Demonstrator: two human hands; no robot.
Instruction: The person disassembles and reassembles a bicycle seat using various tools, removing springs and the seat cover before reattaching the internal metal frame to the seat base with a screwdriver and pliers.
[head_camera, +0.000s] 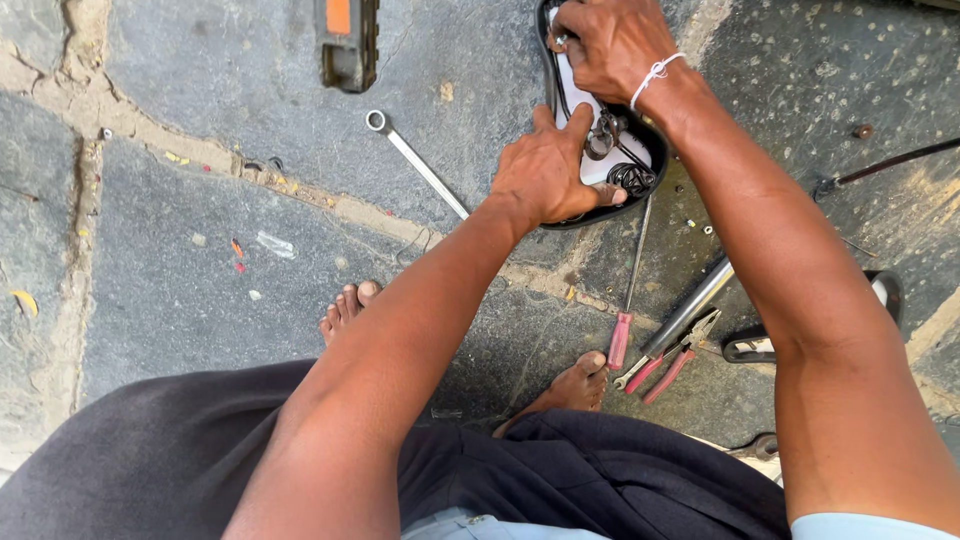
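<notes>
- person's squatting barefoot on a stone floor (200, 260) of big grey slabs with sandy joints, both arms stretched out in front
- the thing being worked on is an upturned bicycle saddle (600, 160), black rim, pale underside, with wire rails and a coil spring (632, 178) showing. it's lying flat on the floor just ahead of the feet
- left hand (548, 170) is pressed on the near end of the saddle, thumb sticking up along the underside, fingers wrapped over the edge, so it's gripping the saddle
- right hand (610, 45) is at the far end, curled tight around the rim and the metal bits there, white thread tied round the wrist. can't make out whether there's a small tool inside that fist
- long ring spanner (415, 162) lies on the floor just left of the saddle, not touched
- red-handled screwdriver (628, 300) lies just below the saddle, tip pointing up toward it
- next to that a steel tube (690, 310) and red-handled pliers (678, 358), all close together by the right foot
- black pedal with an orange reflector (346, 40) sits up at the top, well apart from the hands
- dark thin rod (890, 162) off to the right
</notes>
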